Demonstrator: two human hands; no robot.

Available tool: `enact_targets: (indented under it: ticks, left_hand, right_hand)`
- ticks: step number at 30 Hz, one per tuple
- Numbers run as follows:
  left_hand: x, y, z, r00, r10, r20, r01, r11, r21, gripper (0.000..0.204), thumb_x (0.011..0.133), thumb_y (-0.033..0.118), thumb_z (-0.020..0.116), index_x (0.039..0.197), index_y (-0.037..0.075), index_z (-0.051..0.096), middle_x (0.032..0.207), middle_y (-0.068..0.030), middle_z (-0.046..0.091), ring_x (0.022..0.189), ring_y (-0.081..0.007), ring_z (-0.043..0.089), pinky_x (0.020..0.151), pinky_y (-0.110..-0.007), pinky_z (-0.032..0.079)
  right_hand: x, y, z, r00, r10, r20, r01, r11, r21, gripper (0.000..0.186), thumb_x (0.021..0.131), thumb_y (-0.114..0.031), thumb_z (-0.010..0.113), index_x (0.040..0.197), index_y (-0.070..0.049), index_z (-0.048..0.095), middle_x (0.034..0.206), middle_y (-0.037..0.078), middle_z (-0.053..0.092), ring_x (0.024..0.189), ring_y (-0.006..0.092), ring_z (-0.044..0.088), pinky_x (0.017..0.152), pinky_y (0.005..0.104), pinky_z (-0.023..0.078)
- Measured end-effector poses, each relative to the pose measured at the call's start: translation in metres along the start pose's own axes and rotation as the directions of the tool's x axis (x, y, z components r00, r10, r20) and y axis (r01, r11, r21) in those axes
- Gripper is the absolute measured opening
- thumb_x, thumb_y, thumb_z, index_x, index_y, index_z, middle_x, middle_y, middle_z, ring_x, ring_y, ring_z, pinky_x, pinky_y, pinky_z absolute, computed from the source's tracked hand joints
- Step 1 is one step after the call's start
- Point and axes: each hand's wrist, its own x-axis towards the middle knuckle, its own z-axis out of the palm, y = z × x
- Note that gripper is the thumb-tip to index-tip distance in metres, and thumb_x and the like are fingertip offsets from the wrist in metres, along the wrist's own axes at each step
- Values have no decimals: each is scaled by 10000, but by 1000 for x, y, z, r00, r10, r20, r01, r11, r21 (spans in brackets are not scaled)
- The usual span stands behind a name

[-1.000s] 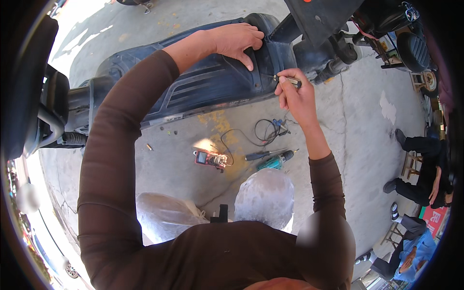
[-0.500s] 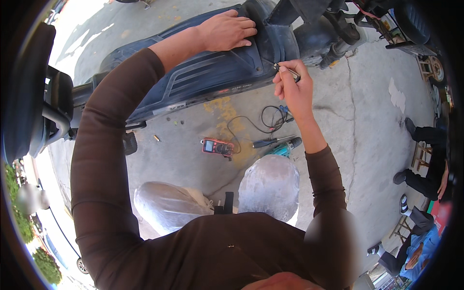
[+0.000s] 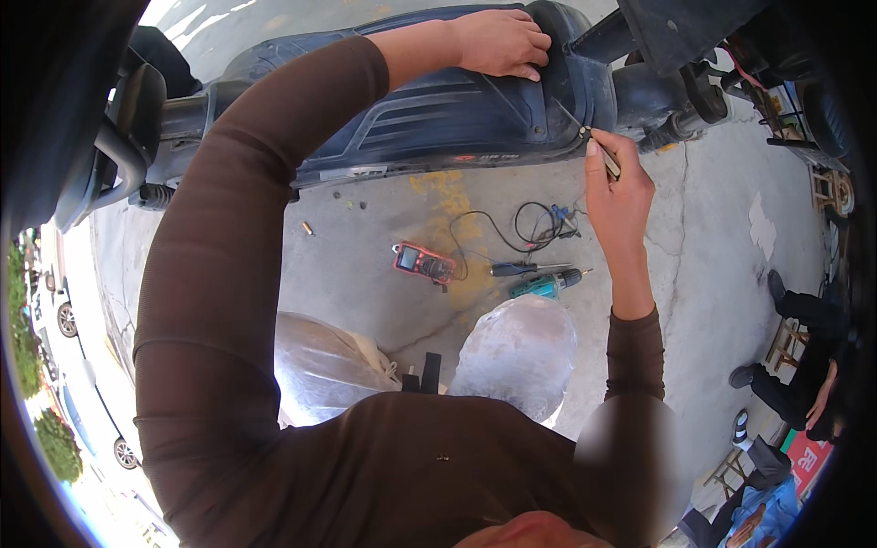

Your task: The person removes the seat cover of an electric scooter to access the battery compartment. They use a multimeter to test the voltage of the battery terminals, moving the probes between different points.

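Cracked concrete is seen below a ridged plastic footboard, touched by the left hand, whose grip cannot be told; near the footboard's right end, a thin-shafted tool is pinched by the right hand.

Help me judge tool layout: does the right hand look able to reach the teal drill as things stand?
Probably yes: the teal drill lies on the ground left of the right forearm, with nothing seen on top. The right hand holds a slim tool, though, so it would likely need freeing first.
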Motion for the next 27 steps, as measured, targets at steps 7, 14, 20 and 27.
enact_targets:
  ticks: [7, 14, 20, 27]
  left_hand:
    - [-4, 12, 3, 993, -108, 41, 112, 989, -97, 281, 989, 257, 503, 1160, 71, 625, 1229, -80, 578, 1163, -254, 550, 1025, -356, 434]
    - [4, -10, 10, 988, 118, -95, -127, 988, -88, 175, 885, 218, 548, 846, 71, 633, 891, -79, 598, 910, -255, 604, 827, -375, 495]
    - [14, -23, 12, 944, 279, -174, -296, 951, -84, 152, 789, 197, 574, 721, 74, 632, 806, -110, 612, 823, -300, 618, 747, -401, 498]
    - [27, -44, 23, 998, 32, -54, -55, 855, -516, 163, 725, 158, 586, 628, 29, 603, 662, -176, 592, 639, -363, 578, 615, -444, 466]
  right_hand:
    - [-5, -12, -15, 920, 8, 393, -22, 999, 32, 220, 897, -17, 583, 1116, -2, 608, 978, 145, 630, 799, 281, 638, 710, 324, 500]
    - [-12, -11, -1, 911, -74, 406, 52, 997, 63, 232, 898, 0, 583, 1128, 2, 614, 972, 118, 622, 758, 214, 601, 667, 297, 481]
    - [-5, -16, 0, 880, -146, 452, 184, 982, -41, 238, 875, -1, 584, 1110, 20, 612, 972, 164, 615, 814, 351, 629, 699, 382, 503]
    - [68, -44, 6, 672, -164, 722, 380, 913, -147, 162, 892, -72, 577, 946, 60, 654, 849, 202, 659, 772, 375, 644, 690, 404, 514]
